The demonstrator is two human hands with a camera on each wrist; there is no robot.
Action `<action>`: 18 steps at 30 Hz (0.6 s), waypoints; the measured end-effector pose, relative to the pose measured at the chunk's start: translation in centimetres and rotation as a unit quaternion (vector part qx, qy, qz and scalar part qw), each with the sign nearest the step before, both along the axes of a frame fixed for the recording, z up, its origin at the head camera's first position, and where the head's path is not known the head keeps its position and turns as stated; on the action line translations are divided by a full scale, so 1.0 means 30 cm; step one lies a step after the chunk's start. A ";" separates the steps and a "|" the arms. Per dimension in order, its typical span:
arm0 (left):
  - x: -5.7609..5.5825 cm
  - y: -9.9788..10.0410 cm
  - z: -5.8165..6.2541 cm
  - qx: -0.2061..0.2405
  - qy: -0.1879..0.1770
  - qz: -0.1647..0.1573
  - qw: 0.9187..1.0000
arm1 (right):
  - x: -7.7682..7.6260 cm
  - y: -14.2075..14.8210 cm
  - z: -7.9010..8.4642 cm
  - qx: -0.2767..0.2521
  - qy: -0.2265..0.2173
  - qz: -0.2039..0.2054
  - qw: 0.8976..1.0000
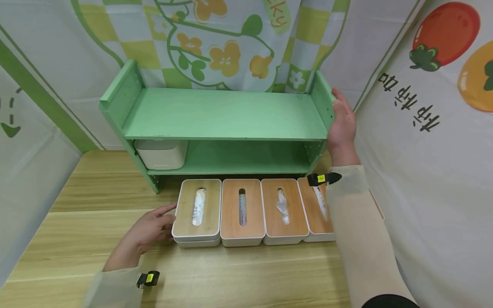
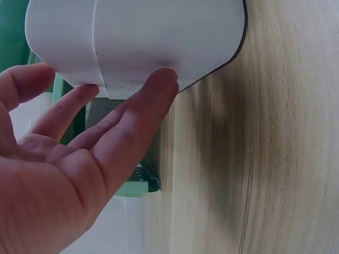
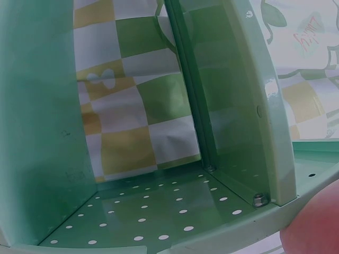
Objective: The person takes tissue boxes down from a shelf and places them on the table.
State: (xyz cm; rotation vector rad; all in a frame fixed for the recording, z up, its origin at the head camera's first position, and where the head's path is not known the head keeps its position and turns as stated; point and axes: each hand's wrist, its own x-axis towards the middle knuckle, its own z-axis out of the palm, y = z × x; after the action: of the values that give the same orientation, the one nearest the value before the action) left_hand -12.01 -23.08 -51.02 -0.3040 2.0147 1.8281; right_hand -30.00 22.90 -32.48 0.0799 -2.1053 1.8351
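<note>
My left hand [image 1: 152, 229] reaches in from the left, its extended fingers touching the side wall of the leftmost tissue box [image 1: 212, 203]. That box is white with a pale wood-look top; up close, a seam runs along its white wall [image 2: 159, 37]. Three more tissue boxes with browner tops stand beside it in a row, including the second box [image 1: 252, 205] and the third box [image 1: 292, 218]; my right forearm partly covers the fourth box [image 1: 311, 214]. My right hand [image 1: 343, 126] rests against the outer right side panel of the green shelf [image 1: 223, 115], fingers pointing upward.
A white lidded bin [image 1: 163, 156] sits at the left of the shelf's lower level. The shelf stands at the back of the wooden table [image 1: 231, 273]. Printed fabric walls [image 1: 416, 171] close in the back and sides. The shelf's side panel has holes and bolts [image 3: 258, 199].
</note>
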 end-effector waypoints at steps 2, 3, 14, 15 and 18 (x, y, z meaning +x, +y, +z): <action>-0.001 0.004 0.000 -0.009 0.004 0.001 1.000 | 0.000 0.000 0.001 0.003 0.000 -0.001 1.000; -0.001 0.007 -0.001 -0.014 0.006 0.003 1.000 | 0.000 0.000 0.001 0.004 0.000 -0.001 1.000; -0.004 0.018 0.004 -0.064 0.039 -0.022 0.997 | 0.010 -0.002 0.006 0.000 -0.001 -0.001 1.000; -0.002 0.017 0.004 -0.065 0.040 -0.022 0.997 | 0.010 -0.003 0.007 0.001 -0.002 -0.002 1.000; 0.001 0.014 0.003 -0.066 0.042 -0.024 0.997 | 0.012 -0.006 0.007 0.003 -0.005 -0.003 1.000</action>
State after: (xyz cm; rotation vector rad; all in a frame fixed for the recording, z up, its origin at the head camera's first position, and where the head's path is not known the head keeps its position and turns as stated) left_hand -11.99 -22.67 -50.95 -0.2183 2.1857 1.7084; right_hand -29.66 22.72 -32.26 0.0658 -2.1146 1.8301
